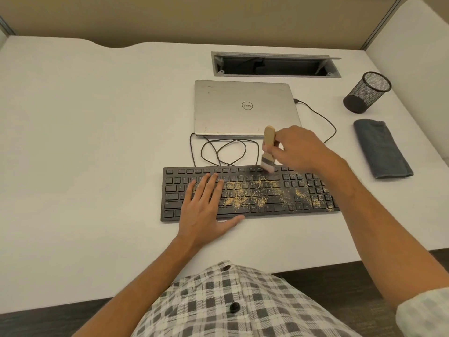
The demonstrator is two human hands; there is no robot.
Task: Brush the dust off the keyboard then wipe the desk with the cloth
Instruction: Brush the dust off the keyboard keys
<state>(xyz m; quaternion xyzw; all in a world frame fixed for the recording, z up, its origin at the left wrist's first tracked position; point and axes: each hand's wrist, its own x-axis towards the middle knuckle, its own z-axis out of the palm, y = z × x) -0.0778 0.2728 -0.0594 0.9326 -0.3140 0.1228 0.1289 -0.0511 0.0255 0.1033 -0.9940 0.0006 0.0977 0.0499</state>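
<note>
Two hands work: your left hand [202, 210] lies spread on one dusty keyboard [250, 193]; your right hand [297, 149] pinches one brush [268, 148] at its far edge. One folded cloth [381, 152] waits right.

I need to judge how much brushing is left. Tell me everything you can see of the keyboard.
The keyboard is a black, flat, full-size plastic board with a number pad, lying level on the white desk in front of a closed silver laptop. Yellowish dust covers its middle and right keys. The left hand rests flat on its left half; the right hand holds a wooden brush, bristles at the top row.
</note>
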